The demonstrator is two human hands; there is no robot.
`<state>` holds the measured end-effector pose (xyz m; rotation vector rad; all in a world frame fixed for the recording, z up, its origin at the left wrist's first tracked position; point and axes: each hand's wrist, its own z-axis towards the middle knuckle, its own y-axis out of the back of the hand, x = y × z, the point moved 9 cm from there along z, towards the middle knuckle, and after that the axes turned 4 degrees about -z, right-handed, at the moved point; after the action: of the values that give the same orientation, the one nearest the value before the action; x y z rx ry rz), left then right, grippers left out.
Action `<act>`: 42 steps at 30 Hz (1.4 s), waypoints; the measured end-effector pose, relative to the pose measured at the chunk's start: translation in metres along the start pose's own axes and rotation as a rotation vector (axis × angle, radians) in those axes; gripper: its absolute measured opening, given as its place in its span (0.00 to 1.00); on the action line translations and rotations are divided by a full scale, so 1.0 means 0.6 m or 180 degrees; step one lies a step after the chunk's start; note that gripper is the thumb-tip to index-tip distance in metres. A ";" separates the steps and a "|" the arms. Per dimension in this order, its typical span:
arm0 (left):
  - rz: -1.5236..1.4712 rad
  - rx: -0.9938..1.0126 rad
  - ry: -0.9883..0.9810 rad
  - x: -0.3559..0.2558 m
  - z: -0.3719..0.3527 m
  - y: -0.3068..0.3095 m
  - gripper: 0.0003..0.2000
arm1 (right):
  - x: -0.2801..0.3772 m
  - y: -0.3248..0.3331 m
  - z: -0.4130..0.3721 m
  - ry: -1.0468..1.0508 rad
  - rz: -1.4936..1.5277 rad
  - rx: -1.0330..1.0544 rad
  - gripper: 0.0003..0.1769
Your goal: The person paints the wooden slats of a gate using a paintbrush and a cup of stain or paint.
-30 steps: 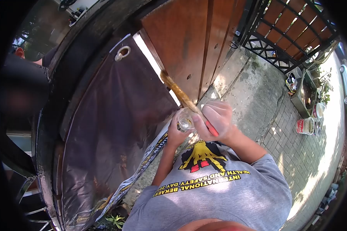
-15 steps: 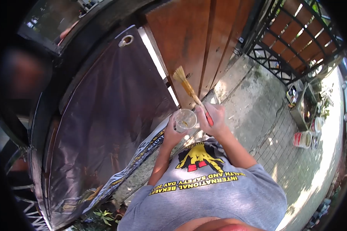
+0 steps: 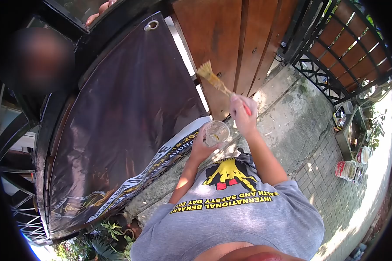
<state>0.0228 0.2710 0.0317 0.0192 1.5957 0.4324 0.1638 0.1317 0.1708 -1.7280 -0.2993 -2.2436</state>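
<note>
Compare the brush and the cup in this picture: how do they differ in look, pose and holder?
The brush is long, with pale bristles and some red on its handle; the cup is round and see-through. The brush slants, bristles up and leftward; the cup's mouth faces the camera. The right hand grips the brush, the left hand the cup. Both are hand-held.

L grip point(image 3: 200, 147) curled; R grip point(image 3: 243, 115) clenched, farther fwd

grey concrete point(image 3: 287, 115), brick paving point(image 3: 311, 187) (sun-dappled), black-framed gate point(image 3: 350, 50)
</note>
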 end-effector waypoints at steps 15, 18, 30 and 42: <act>-0.0086 -0.0211 -0.0308 -0.018 -0.014 0.004 0.45 | 0.032 -0.002 0.001 0.0386 -0.0416 -0.0103 0.26; 0.0040 -0.0208 -0.0297 -0.022 -0.015 0.004 0.45 | -0.068 0.021 -0.042 -0.0121 -0.0837 -0.0093 0.26; 0.0574 -0.0977 -0.0809 -0.113 -0.018 0.062 0.50 | 0.103 0.071 -0.144 0.0342 -0.1088 0.1334 0.22; 0.1164 -0.0834 -0.2467 -0.193 -0.043 0.024 0.39 | 0.063 -0.001 -0.187 0.1039 -0.2778 0.1105 0.19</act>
<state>0.0037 0.2460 0.1472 0.2523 0.7607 0.8019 0.0530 0.0903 0.1783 -1.1194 -1.4905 -2.7285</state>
